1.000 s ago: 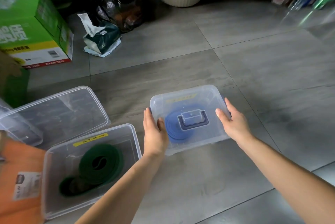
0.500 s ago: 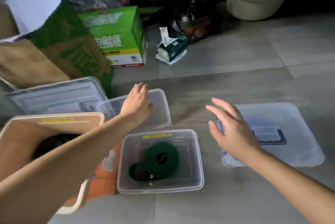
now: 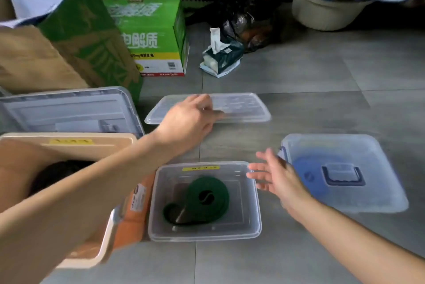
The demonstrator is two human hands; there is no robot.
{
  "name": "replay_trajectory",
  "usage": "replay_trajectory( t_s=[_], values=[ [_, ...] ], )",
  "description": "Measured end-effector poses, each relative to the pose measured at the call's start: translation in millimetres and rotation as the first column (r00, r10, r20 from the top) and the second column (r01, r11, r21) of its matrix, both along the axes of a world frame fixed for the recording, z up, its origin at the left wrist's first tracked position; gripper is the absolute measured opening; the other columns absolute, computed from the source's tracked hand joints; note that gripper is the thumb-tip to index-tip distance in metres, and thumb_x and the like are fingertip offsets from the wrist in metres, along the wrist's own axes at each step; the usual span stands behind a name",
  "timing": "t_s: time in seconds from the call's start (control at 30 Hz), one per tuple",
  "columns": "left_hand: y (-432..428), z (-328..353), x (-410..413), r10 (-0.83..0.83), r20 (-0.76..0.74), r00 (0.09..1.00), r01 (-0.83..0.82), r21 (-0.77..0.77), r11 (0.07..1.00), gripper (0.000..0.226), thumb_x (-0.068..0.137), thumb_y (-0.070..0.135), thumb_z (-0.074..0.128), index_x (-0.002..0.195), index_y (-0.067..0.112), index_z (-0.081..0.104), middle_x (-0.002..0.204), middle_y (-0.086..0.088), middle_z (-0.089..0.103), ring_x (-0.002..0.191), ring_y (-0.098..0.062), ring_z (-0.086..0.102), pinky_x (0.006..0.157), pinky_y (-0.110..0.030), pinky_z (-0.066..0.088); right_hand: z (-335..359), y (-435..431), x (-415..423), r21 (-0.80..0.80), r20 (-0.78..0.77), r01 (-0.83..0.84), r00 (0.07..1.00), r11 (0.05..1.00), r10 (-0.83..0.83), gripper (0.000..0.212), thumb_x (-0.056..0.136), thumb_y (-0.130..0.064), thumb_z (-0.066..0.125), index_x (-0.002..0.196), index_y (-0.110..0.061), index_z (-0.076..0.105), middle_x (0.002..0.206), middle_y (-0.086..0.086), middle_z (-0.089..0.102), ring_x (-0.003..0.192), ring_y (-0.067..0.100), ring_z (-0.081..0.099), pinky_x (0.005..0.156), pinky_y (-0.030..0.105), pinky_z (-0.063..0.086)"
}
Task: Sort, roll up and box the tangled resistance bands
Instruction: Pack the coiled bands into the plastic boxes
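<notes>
A rolled green band (image 3: pixel 207 198) lies in an open clear box (image 3: pixel 254 205) with a yellow label, low in the middle. Beyond it is the clear lid (image 3: pixel 241 107); my left hand (image 3: pixel 188 120) reaches across and grips its near edge, fingers curled over it. My right hand (image 3: pixel 276 178) hovers with fingers spread and nothing in it, between the open box and a closed clear box (image 3: pixel 368 196). That closed box has a handled lid, and a rolled blue band (image 3: pixel 305 175) shows through it. A beige bin (image 3: pixel 69 143) at the left holds something dark, mostly hidden by my left arm.
A large clear lid (image 3: pixel 69 109) lies behind the beige bin. An orange packet (image 3: pixel 135 217) sits between bin and open box. Green cartons (image 3: pixel 156 35), a tissue pack (image 3: pixel 220 58), black bags (image 3: pixel 250 23) and a beige pot (image 3: pixel 326 14) line the back of the grey tiled floor.
My left hand went from resting on the clear lid to gripping it, and the lid has shifted right. My right hand moved down toward the green band's box.
</notes>
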State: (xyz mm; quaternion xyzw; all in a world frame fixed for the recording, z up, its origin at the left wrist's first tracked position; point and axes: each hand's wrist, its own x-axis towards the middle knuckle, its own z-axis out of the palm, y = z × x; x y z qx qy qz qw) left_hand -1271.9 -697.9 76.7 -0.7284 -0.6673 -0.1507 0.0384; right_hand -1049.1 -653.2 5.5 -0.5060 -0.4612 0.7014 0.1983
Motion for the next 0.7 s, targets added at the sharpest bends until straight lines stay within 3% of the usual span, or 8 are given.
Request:
replay_trajectory(
  t_s=[0.1,0.17,0.3,0.37,0.43,0.53,0.6,0.7],
  values=[
    [-49.9,-19.8,42.9,-0.078,-0.014,0.997,0.079,0.15,0.986,0.015,0.084,0.009,0.059,0.097,0.014,0.065,0.075,-0.005,0.049,0.062,-0.024,0.046,0.048,-0.031,0.039,4.3,6.4,-1.5,-0.319,-0.085,0.194,0.969,0.928,-0.232,0.045,0.095,-0.06,0.028,0.096,-0.026,0.057,0.076,0.009,0.074,0.059,0.02,0.069,0.049,0.024,0.048],
    [-80.4,-42.5,61.8,-0.046,0.08,0.996,0.032,0.174,0.984,0.038,0.075,0.009,0.077,0.096,0.023,0.048,0.078,0.003,0.038,0.06,-0.019,0.041,0.045,-0.03,0.037,-0.5,5.9,2.1,-0.368,-0.045,0.234,0.962,0.9,-0.269,0.054,0.091,-0.065,0.031,0.099,-0.022,0.063,0.072,0.006,0.074,0.057,0.017,0.068,0.054,0.027,0.052],
    [-123.0,-85.3,66.8,-0.115,-0.016,0.993,0.115,0.048,0.992,0.034,0.081,0.013,0.065,0.113,0.021,0.06,0.085,0.002,0.044,0.063,-0.02,0.05,0.05,-0.029,0.042,-23.1,-18.6,14.8,-0.209,0.124,0.133,0.986,0.969,-0.108,0.039,0.092,-0.02,0.06,0.129,-0.015,0.05,0.071,0.004,0.073,0.063,0.012,0.068,0.081,0.03,0.052],
    [-139.4,-99.0,68.5,-0.106,-0.011,0.994,0.105,-0.048,0.993,0.035,0.081,0.025,0.06,0.115,0.022,0.065,0.087,0.001,0.057,0.068,-0.02,0.056,0.053,-0.028,0.047,-34.3,-31.7,20.8,-0.027,0.266,-0.033,0.963,0.999,0.039,0.054,0.088,-0.004,0.059,0.137,-0.019,0.043,0.068,0.003,0.068,0.057,0.007,0.062,0.065,0.009,0.046],
    [-152.3,-106.2,72.9,0.071,0.112,0.991,-0.05,-0.179,0.983,0.05,0.08,0.038,0.063,0.126,0.021,0.059,0.11,-0.002,0.06,0.094,-0.022,0.06,0.07,-0.032,0.055,-43.2,-36.1,25.0,0.16,0.441,-0.278,0.879,0.947,0.184,0.057,0.088,-0.012,0.059,0.141,-0.022,0.039,0.057,-0.002,0.058,0.049,0.005,0.051,0.049,0.009,0.039],
    [-163.6,-114.5,64.8,0.527,0.364,0.768,-0.408,-0.356,0.841,0.067,0.091,0.041,0.055,0.147,0.019,0.026,0.151,-0.006,0.024,0.14,-0.023,0.023,0.113,-0.037,0.029,-53.3,-30.7,34.2,0.269,0.681,-0.596,0.673,0.757,0.288,0.061,0.089,-0.031,0.06,0.143,-0.03,0.032,0.05,-0.006,0.051,0.052,0.01,0.052,0.058,0.027,0.046],
    [-165.3,-120.7,58.5,0.689,0.367,0.625,-0.555,-0.412,0.723,0.076,0.093,0.041,0.05,0.15,0.018,0.007,0.158,-0.006,0.003,0.146,-0.023,0.001,0.118,-0.04,0.011,-58.6,-27.9,39.9,0.259,0.743,-0.674,0.597,0.692,0.303,0.062,0.089,-0.04,0.056,0.143,-0.037,0.027,0.05,-0.005,0.048,0.052,0.013,0.052,0.057,0.034,0.046],
    [-162.4,-128.1,56.0,0.796,0.431,0.425,-0.649,-0.468,0.6,0.078,0.093,0.042,0.048,0.15,0.022,-0.001,0.158,-0.005,-0.003,0.145,-0.024,-0.001,0.117,-0.04,0.01,-65.1,-28.9,42.8,0.262,0.766,-0.692,0.573,0.672,0.291,0.061,0.091,-0.042,0.052,0.143,-0.043,0.022,0.049,-0.005,0.045,0.049,0.012,0.05,0.051,0.029,0.043]
  ],
)
